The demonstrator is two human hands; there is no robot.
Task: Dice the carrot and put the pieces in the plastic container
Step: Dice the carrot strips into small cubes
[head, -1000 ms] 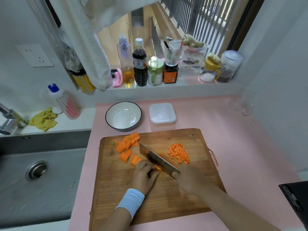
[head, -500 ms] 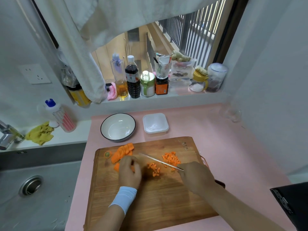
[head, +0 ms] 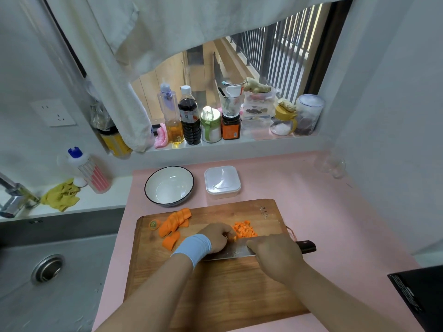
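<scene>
A wooden cutting board (head: pixel 227 291) lies on the pink counter. Sliced carrot pieces (head: pixel 175 222) and a carrot end (head: pixel 154 224) lie at its far left. A pile of diced carrot (head: pixel 244 230) sits at the far middle. My right hand (head: pixel 275 257) grips a cleaver (head: pixel 230 252) by its dark handle, the blade lying across the board. My left hand (head: pixel 219 237), with a light blue wristband, has its fingers curled over the blade beside the diced pile; what it holds is hidden. The clear plastic container (head: pixel 222 182) stands empty behind the board.
A white bowl (head: pixel 169 185) sits left of the container. The sink (head: pixel 48 271) and tap (head: pixel 14 195) are on the left. Bottles and jars (head: pixel 211 123) line the window sill. A dark box corner (head: pixel 422 295) juts in at the lower right.
The cleaver has swung from pointing away to lying crosswise on the board. My left hand has moved right, from the carrot slices to the diced pile. The camera has tilted up.
</scene>
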